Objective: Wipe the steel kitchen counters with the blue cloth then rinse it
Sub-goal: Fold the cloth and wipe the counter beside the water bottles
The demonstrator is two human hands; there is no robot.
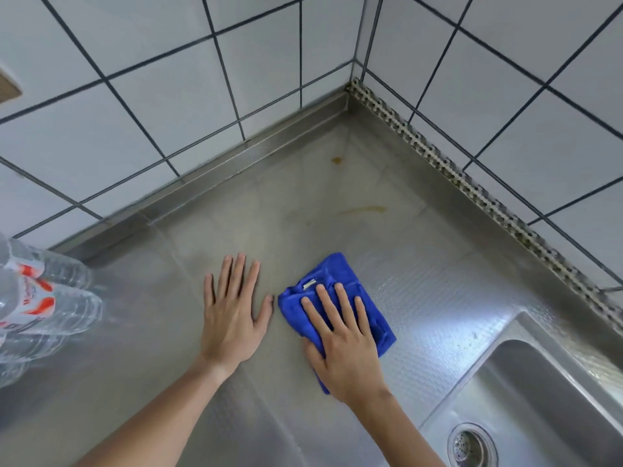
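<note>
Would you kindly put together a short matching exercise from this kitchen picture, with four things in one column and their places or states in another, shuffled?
Things:
1. blue cloth
2. left hand
3. water bottles
4. yellowish stain

Places or states:
A. at the far left edge of the counter
B. flat on bare steel, fingers spread
C. on the counter beyond the cloth, towards the tiled corner
D. pressed under the right hand

Pairs: 1-D, 2-B, 3-A, 4-C
</note>
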